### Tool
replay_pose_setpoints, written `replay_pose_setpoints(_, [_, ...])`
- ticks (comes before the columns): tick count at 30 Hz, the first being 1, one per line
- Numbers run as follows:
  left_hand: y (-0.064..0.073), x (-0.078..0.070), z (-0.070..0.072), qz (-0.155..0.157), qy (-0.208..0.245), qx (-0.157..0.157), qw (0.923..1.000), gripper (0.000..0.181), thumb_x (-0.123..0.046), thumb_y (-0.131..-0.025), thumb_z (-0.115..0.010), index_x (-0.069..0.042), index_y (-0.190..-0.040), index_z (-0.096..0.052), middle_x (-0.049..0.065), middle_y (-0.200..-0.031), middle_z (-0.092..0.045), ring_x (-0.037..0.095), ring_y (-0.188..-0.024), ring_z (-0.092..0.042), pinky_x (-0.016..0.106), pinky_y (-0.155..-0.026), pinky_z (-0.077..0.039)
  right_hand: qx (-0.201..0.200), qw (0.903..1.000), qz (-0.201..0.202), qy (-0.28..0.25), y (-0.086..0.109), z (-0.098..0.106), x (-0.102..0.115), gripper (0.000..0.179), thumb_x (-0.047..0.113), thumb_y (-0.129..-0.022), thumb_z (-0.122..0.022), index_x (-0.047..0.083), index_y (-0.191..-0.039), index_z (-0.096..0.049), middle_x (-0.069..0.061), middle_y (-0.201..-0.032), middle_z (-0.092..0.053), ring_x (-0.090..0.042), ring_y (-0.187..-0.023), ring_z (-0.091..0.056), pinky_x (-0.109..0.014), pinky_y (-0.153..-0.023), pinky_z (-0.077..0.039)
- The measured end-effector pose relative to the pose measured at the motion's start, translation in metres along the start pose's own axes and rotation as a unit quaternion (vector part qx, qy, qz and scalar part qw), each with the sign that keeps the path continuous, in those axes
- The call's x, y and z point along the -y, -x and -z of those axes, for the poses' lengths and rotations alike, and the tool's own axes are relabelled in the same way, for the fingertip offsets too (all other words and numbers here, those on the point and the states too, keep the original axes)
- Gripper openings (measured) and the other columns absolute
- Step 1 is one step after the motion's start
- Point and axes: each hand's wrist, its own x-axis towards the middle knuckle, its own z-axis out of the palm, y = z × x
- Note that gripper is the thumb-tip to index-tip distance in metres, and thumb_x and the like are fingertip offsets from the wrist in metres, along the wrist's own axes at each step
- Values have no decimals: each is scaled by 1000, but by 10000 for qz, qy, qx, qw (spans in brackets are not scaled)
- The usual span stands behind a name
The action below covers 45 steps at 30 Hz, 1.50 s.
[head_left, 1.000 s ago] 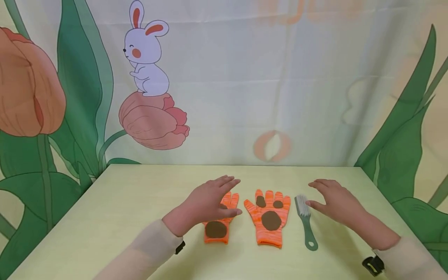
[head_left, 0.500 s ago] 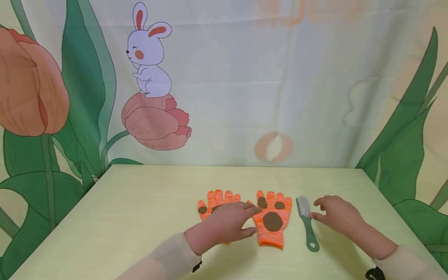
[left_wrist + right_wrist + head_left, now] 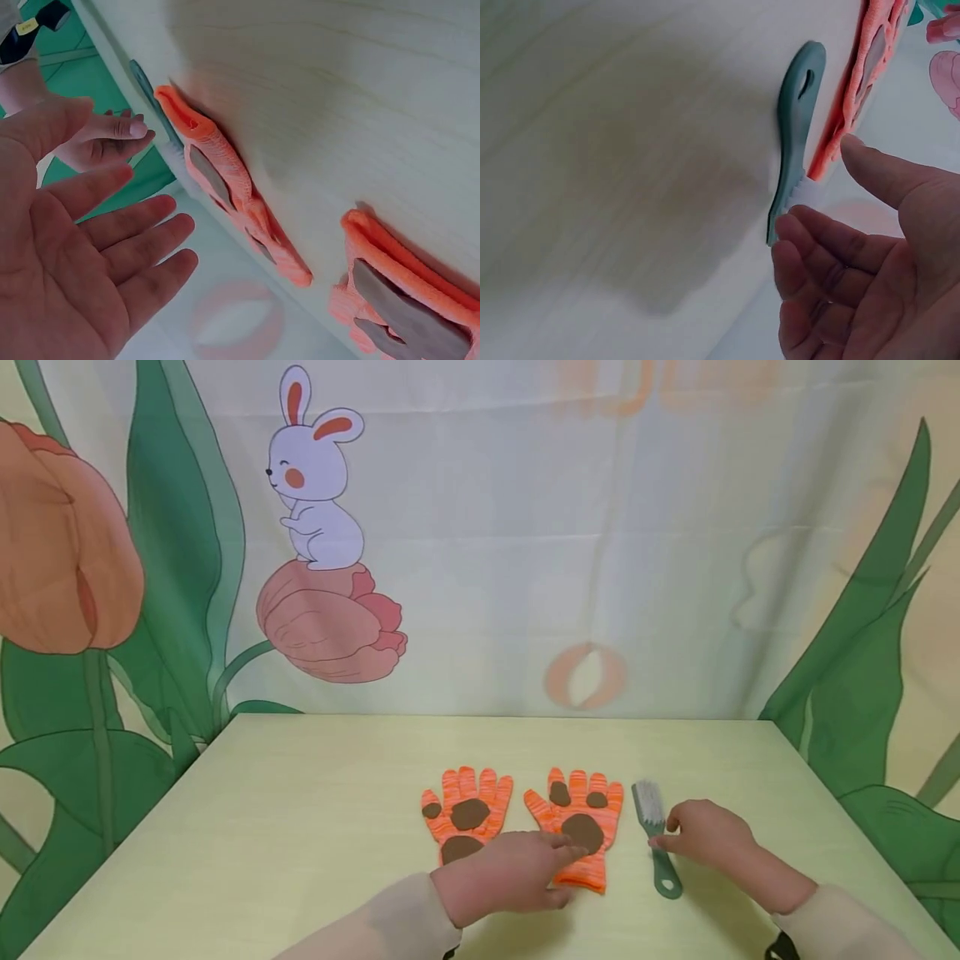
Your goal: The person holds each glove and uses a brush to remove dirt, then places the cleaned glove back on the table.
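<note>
Two orange knitted gloves with brown patches lie flat, side by side. My left hand hovers over the lower part of the right glove, its fingers loosely extended and holding nothing. It also covers the cuff of the left glove in the head view. To the right lies a brush with a green handle and pale bristles. Beside its handle is my right hand, fingers bent and thumb apart. In the right wrist view, the brush lies on the table beyond the fingers, with nothing gripped.
The pale wooden table ends at a printed cloth backdrop with a rabbit and tulips. Dark straps show at both wrists.
My left hand has moved right and toward me, from the left glove to the right one. My right hand has come down beside the brush handle, its fingers bending more.
</note>
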Motion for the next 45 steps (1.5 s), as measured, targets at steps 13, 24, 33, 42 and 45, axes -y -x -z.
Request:
replay_pose_setpoints(13, [-10, 1, -15, 362, -125, 791, 9961, 60, -53, -97, -64, -32, -152, -51, -6, -159, -49, 11, -149, -44, 35, -110, -50, 415, 9961, -775, 55, -16, -11, 2, 41, 41, -86, -80, 7, -76, -60, -1, -68, -51, -15, -63, -46, -25, -57, -31])
replay_pose_setpoints(24, [-5, 14, -19, 325, 146, 1503, 9880, 68, -52, -102, -56, -36, -162, -29, -9, -172, -21, 14, -161, -20, 49, -126, -30, 322, 9963, -691, -385, -28, -11, -5, 33, 25, -85, -80, 9, -67, -57, 3, -60, -45, -12, -57, -43, -24, -54, -32])
replay_pose_setpoints(33, [-3, 19, -26, 177, 246, 1724, 9846, 69, -50, -105, -50, -36, -165, -18, -9, -174, -10, 10, -162, -12, 43, -129, -24, 593, 9940, -771, -502, -34, -10, -8, 31, 21, -82, -74, 11, -59, -54, 4, -53, -46, -9, -52, -43, -20, -52, -32])
replay_pose_setpoints(42, [-6, 32, -20, 87, -268, 1059, 9940, 62, -50, -108, -44, -25, -163, -29, -6, -172, -23, 13, -161, -20, 42, -126, -32, 664, 9944, -594, -574, -36, -1, -11, 25, 15, -85, -71, 7, -67, -56, 1, -60, -50, -11, -52, -49, -23, -49, -45])
replay_pose_setpoints(45, [-11, 35, -17, 309, -528, 813, 9948, 64, -51, -107, -44, -23, -163, -30, -5, -171, -25, 14, -160, -23, 39, -125, -34, 759, 9903, -635, -974, -36, 4, -15, 20, 9, -87, -68, 5, -73, -55, -3, -68, -52, -13, -55, -55, -26, -53, -54])
